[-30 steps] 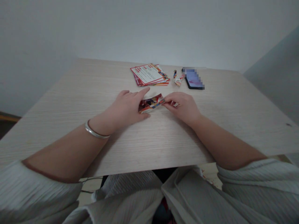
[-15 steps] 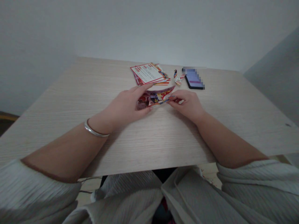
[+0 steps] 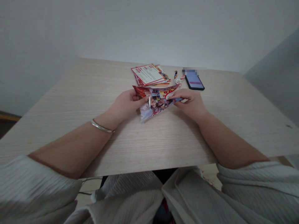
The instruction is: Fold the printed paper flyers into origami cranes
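Between my hands is a shiny, colourful plastic packet [image 3: 155, 101], red and purple with a yellow patch, tilted above the table. My left hand [image 3: 127, 104] is closed on its left side, thumb on the front face and the other fingers partly hidden behind. At the right end, my right hand [image 3: 190, 101] pinches the packet between thumb and fingers. The packet's lower left corner hangs free and looks clear and crinkled. Just behind it lies a stack of printed cards [image 3: 149, 74], the top one white with a red border.
Small crumpled scraps of printed wrapper [image 3: 177, 80] lie right of the cards. Beside them is a black-edged phone [image 3: 195, 81] with its screen lit. All rest on a pale wood-grain table [image 3: 140, 146], which meets a plain wall [image 3: 149, 31] at the back.
My left hand has shifted its grip from around the packet's left end to a pinch with the thumb in front. The packet now faces me more, spread wider. My right hand has barely moved.
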{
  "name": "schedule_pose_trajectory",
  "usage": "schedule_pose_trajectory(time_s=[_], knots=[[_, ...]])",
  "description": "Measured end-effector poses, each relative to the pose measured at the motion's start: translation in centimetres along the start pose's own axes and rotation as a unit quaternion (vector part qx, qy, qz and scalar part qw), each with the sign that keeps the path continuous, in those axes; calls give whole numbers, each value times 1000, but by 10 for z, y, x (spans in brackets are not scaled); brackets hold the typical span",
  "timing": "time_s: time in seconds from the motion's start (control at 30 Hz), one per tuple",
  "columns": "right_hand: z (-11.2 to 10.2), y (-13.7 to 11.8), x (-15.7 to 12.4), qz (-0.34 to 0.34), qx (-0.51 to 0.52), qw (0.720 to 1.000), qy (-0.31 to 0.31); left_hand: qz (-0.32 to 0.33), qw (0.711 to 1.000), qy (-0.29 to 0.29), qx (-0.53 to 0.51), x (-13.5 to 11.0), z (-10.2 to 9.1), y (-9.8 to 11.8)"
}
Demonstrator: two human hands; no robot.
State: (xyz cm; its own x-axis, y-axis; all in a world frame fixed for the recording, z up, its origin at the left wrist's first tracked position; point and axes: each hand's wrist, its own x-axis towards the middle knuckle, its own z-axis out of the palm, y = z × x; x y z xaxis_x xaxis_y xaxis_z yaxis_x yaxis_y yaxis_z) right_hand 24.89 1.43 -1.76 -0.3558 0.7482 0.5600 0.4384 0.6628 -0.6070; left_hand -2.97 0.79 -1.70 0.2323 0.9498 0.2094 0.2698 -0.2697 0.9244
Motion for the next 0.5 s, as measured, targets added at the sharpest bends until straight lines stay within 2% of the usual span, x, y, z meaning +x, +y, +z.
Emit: schedule_pose_trajectory(time_s=[0.1, 0.2, 0.3, 0.43, 0.5], knots=[[3, -3, 0, 13, -2, 1000, -5, -42, 998, -19, -39, 0, -2, 6], [6, -4, 1, 38, -1, 999, 14, -18, 1000, 0, -2, 0, -5, 13], [7, -1, 0, 58, -16, 998, 20, 7, 1000, -16, 11, 1, -6, 13], [5, 2, 0, 59, -60, 996, 18, -17, 999, -10, 42, 1, -2, 5], [5, 0, 0, 48, -87, 995, 9, 24, 999, 15, 39, 0, -1, 3]])
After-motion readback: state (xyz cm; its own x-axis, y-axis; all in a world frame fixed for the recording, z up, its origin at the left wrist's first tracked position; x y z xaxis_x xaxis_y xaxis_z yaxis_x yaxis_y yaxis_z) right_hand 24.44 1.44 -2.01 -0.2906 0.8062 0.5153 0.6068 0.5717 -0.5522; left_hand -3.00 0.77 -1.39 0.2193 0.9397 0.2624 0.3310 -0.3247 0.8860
